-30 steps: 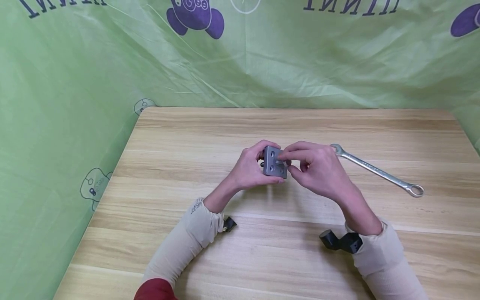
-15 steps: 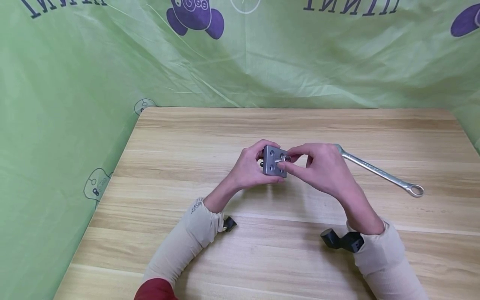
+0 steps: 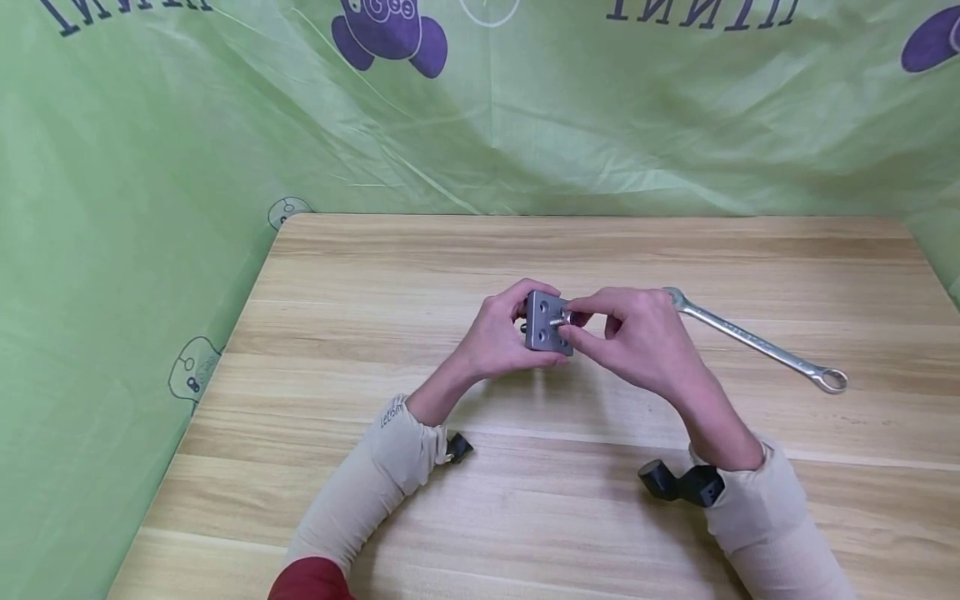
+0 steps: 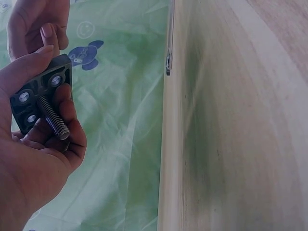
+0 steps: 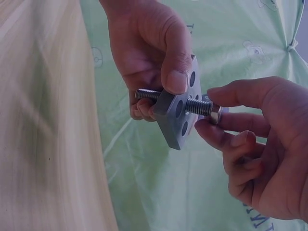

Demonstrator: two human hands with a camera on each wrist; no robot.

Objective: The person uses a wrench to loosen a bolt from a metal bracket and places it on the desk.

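Observation:
My left hand (image 3: 498,337) grips a small grey rectangular plate (image 5: 168,127) with several round holes, held up above the table. A threaded bolt (image 5: 198,107) passes through the middle of the plate, with thread showing on both sides. In the right wrist view, the fingers and thumb of my right hand (image 5: 274,149) pinch the shiny bolt head (image 5: 215,115), which stands off from the plate's face. Seen in the left wrist view, the threaded end of the bolt (image 4: 54,120) sticks out of the plate's ribbed back, between the left fingers.
A long combination wrench (image 3: 750,337) lies on the wooden table (image 3: 480,517), right of and beyond my right hand. Green printed cloth (image 3: 525,150) hangs behind and to the left of the table. Small black devices (image 3: 682,483) are strapped at both wrists.
My right fingers and thumb have shifted about the bolt head, briefly baring more of it half a second ago. The left hand and plate stay nearly still; the wrench has not moved.

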